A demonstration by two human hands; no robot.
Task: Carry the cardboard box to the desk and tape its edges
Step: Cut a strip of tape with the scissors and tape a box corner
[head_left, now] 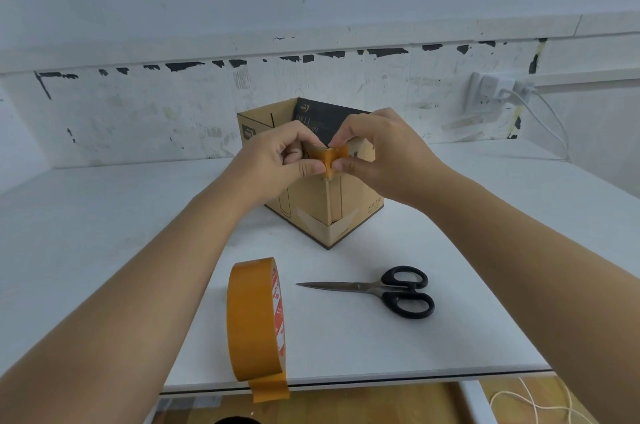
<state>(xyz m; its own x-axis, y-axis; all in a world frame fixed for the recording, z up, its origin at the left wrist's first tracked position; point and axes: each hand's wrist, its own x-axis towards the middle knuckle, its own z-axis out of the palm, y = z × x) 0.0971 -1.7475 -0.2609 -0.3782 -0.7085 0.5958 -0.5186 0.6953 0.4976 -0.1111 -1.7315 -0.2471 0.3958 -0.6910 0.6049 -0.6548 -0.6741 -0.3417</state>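
An open cardboard box (pixel 311 202) stands on the white desk (pixel 104 215), one corner turned toward me. A short piece of orange tape (pixel 330 160) wraps the top of that near corner. My left hand (pixel 277 160) pinches the tape from the left, thumb against the box edge. From the right, my right hand (pixel 377 153) pinches the same piece, fingers curled over the box rim. A dark printed sheet shows inside the box.
A roll of orange tape (pixel 254 319) stands on edge near the desk's front edge, its loose end hanging over. Black-handled scissors (pixel 384 290) lie shut to its right. A wall socket with white cables (pixel 491 91) is at the back right.
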